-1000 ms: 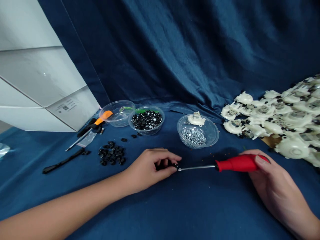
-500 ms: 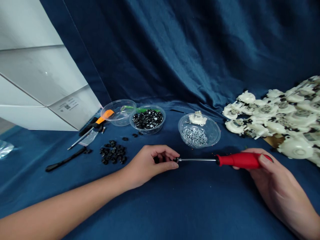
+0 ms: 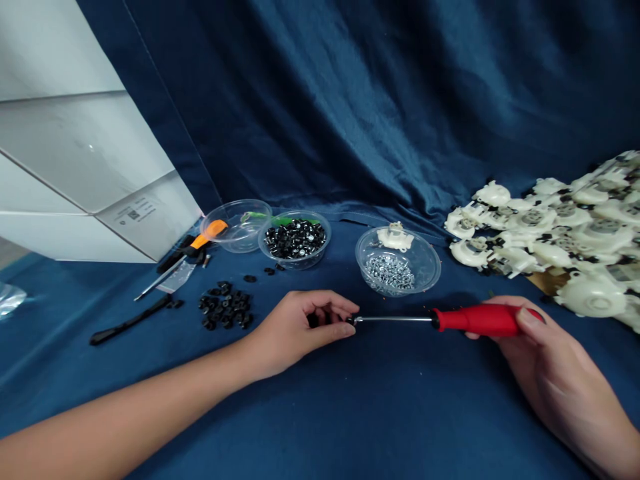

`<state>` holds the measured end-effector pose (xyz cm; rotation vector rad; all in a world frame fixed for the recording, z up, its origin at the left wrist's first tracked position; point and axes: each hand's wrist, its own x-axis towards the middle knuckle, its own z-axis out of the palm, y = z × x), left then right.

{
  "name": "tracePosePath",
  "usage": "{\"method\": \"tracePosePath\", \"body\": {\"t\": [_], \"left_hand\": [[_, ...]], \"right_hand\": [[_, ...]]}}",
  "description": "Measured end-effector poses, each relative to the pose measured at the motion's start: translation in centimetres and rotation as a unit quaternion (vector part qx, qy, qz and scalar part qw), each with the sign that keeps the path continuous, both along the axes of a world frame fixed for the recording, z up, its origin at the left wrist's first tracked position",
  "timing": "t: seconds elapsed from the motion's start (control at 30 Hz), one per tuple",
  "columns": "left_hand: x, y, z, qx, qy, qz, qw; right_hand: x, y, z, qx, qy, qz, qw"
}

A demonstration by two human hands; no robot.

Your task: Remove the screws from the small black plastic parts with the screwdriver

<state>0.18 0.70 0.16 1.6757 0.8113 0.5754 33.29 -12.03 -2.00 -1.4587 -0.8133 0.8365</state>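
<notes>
My left hand [image 3: 300, 327] pinches a small black part [image 3: 351, 321] between thumb and fingertips; most of it is hidden. Against a small silvery piece at that part rests the tip of a red-handled screwdriver [image 3: 480, 321], its shaft lying level. My right hand [image 3: 545, 360] is closed around the handle's rear end. Just beyond the shaft stands a clear bowl of small silver screws [image 3: 390, 273], with a white plastic piece [image 3: 395, 237] at its far rim. Left of my left hand lies a loose pile of small black parts [image 3: 226, 305].
A second clear bowl [image 3: 295, 265] holds many black parts with shiny metal. Behind it sits another clear bowl [image 3: 240, 245]. An orange-handled screwdriver [image 3: 170, 273] and a black strip [image 3: 127, 323] lie left. White boxes [image 3: 100, 167] rise at far left; cream plastic housings [image 3: 550, 233] are heaped right.
Almost nothing differs. Both hands keep their places, with the screwdriver tip still at the small black part; the whole view has shifted very slightly.
</notes>
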Motion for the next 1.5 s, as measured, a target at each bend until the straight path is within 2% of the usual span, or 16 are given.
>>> {"method": "tracePosePath", "body": {"t": [0.17,0.43,0.73,1.07,1.4,1.5], "left_hand": [[0.0,0.0,0.0,-0.017,-0.006,-0.003,1.000],[0.0,0.1,0.0,-0.045,-0.024,0.004,0.999],[0.1,0.1,0.1,-0.065,-0.040,0.000,0.997],[0.0,0.0,-0.1,-0.105,-0.076,0.000,0.992],[-0.1,0.2,-0.2,-0.102,-0.076,0.005,0.992],[-0.1,0.2,-0.2,-0.081,-0.075,0.002,0.994]], "right_hand": [[0.2,0.1,-0.3,-0.001,0.027,-0.002,1.000],[-0.3,0.6,0.6,-0.005,0.038,-0.027,0.999],[-0.2,0.5,0.4,0.001,0.010,-0.020,1.000],[-0.2,0.3,0.1,0.001,0.026,-0.009,1.000],[-0.2,0.0,-0.3,0.016,0.010,-0.025,1.000],[0.0,-0.2,-0.6,0.015,0.011,-0.024,1.000]]}}
